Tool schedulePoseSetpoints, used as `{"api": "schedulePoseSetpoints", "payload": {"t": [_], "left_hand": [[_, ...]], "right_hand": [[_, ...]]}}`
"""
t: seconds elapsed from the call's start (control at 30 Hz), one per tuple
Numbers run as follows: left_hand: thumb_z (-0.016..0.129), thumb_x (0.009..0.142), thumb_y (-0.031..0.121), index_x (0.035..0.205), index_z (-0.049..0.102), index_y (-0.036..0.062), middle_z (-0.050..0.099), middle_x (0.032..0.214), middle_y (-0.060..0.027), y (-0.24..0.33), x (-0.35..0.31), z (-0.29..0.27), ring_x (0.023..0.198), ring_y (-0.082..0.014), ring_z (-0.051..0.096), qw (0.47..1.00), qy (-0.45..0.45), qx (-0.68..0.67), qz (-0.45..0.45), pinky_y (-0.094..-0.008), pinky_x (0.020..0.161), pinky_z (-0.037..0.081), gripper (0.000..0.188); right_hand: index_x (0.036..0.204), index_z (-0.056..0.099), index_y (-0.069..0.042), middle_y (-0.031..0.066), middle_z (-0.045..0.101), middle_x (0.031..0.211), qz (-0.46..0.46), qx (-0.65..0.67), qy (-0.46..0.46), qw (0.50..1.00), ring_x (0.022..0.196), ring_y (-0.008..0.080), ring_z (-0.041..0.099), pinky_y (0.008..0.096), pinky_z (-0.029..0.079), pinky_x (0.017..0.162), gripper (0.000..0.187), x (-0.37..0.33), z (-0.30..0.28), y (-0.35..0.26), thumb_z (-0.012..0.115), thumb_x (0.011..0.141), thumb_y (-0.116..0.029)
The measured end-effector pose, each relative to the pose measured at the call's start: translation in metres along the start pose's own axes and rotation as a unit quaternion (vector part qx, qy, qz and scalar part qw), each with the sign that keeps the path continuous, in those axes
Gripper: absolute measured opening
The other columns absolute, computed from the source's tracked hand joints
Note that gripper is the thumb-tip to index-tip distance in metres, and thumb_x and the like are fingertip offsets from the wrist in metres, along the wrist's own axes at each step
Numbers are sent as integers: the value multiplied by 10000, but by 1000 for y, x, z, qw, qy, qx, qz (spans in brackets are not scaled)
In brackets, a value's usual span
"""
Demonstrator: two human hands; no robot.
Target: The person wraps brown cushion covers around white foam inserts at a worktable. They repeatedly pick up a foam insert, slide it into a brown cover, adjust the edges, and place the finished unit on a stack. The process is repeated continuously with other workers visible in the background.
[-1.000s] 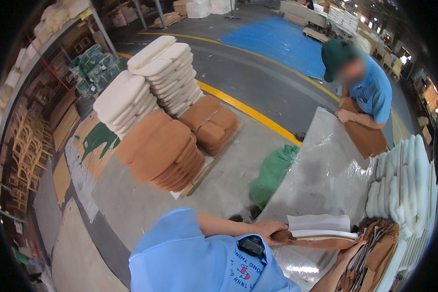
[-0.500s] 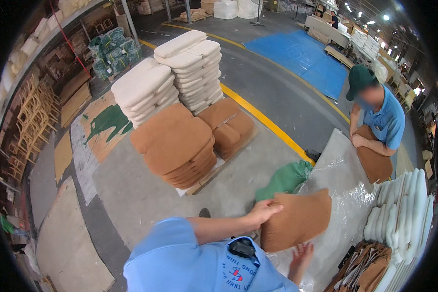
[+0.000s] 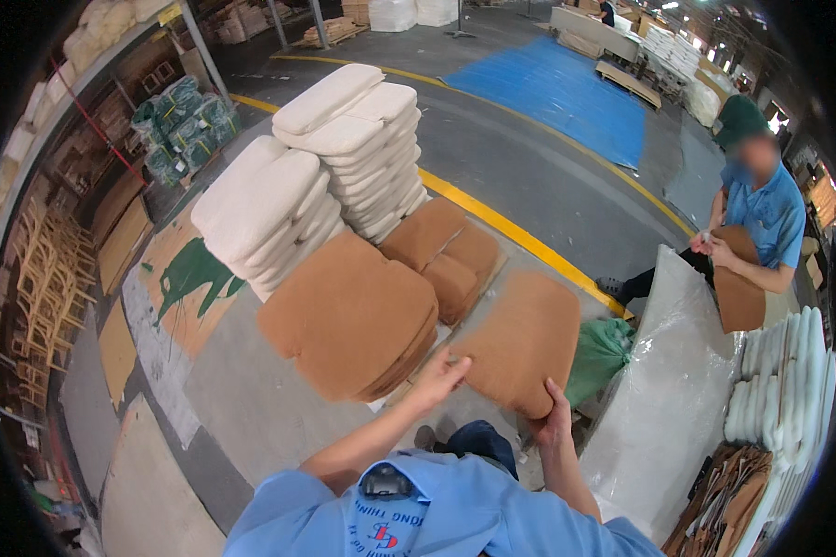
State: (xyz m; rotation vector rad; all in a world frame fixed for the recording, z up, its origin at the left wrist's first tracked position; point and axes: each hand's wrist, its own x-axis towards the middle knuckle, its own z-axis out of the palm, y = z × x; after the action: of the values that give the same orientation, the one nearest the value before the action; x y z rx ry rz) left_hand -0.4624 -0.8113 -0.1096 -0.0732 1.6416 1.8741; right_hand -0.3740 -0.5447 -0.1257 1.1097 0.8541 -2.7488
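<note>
I hold a brown seat cushion (image 3: 528, 339) up in front of me by its near edge. My left hand (image 3: 444, 376) pinches its left corner, with the thumb on top. At the near right corner, my right hand (image 3: 554, 415) grips the edge, its fingers partly hidden underneath. Just left of the held cushion is a stack of brown cushions (image 3: 348, 316), with a smaller brown stack (image 3: 441, 249) behind it. Both sit by two stacks of white cushions (image 3: 255, 200).
To my right is a plastic-covered table (image 3: 659, 399) with a green sack (image 3: 599, 357) at its left side. A co-worker (image 3: 762, 213) beyond handles another brown cushion (image 3: 741, 292). Pale cushions (image 3: 780, 381) and folded brown pieces (image 3: 720, 497) stand at right.
The brown cushion has moved off the table, leftward toward the brown stack. My right hand, apart from it before, now grips its edge. The co-worker's hands have risen.
</note>
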Motion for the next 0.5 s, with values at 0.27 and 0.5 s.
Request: {"api": "schedulePoseSetpoints", "payload": {"t": [0.27,0.5], "left_hand": [[696,1025,416,1536,519,32,530,1583,-208,31,61,-195,1464,-380,503,911,332,227,88,-428,1211,402,663],[567,1058,412,1679,284,78,178,1769,-194,14,159,-289,1610,-493,131,758,459,450,-113,-638,1290,113,760]], "right_hand": [[1474,519,-57,108,673,1334,-48,-55,-35,997,1187,292,694,460,612,959,617,192,95,-36,787,935,-189],[1509,481,-47,98,642,1412,-5,-89,-99,991,1276,282,648,465,554,1066,692,376,160,-24,812,919,-190]]}}
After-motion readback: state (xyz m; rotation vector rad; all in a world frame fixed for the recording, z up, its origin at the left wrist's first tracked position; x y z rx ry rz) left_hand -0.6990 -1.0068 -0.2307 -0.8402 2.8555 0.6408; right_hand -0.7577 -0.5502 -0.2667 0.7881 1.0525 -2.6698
